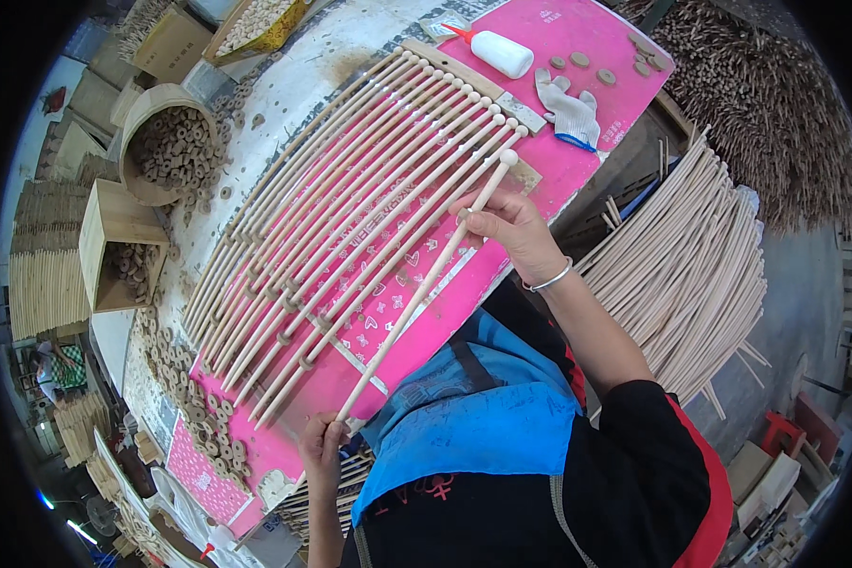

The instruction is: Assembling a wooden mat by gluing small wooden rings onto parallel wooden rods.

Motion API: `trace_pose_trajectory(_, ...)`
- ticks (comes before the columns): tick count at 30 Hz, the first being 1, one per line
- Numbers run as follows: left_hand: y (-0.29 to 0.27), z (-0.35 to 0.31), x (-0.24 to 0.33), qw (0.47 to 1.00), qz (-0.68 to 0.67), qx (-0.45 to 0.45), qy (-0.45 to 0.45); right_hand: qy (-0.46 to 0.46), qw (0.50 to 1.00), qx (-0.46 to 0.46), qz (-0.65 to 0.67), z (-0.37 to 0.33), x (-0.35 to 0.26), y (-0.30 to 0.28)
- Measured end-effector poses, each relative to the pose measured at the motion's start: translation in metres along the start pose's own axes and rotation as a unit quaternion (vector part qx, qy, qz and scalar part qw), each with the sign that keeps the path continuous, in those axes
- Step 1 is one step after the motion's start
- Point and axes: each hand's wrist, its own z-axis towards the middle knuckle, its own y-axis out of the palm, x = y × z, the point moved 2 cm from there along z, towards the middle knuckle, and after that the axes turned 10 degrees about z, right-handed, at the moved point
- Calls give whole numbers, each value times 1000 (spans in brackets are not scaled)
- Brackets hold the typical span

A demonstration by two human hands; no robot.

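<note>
A long pale wooden stick with a round ball on its upper end slants across the front of the table, held in both hands. My right hand pinches it below the ball; a small ring-like piece shows at the fingertips, too small to make out well. Around the lower end of the stick, my left hand has its fingers closed. Beyond it, several similar ball-ended sticks lie side by side, their ball ends on a wooden strip. Wooden rings sit around several of them, toward their lower ends.
A pink sheet covers part of the table. On it are a white squeeze bottle, a white glove and wooden discs. Loose rings lie along the left edge beside a round tub and wooden box. Bare sticks are heaped right.
</note>
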Motion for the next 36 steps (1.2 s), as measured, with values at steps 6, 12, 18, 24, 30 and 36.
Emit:
trace_pose_trajectory(6,3,3,7,997,20,62,27,-10,999,33,7,-3,7,-11)
trace_pose_trajectory(12,9,10,19,969,196,99,117,17,999,41,2,-12,1,-21)
trace_pose_trajectory(18,15,17,29,970,182,115,114,38,998,-4,46,-19,-4,-32)
trace_pose_trajectory(24,18,23,33,963,207,112,129,64,996,58,-27,-23,-2,-41)
trace_pose_trajectory(30,22,27,34,968,192,107,122,14,997,69,32,-23,-2,-39)
trace_pose_trajectory(36,22,28,33,969,186,103,127,41,995,89,-5,-20,2,-48)
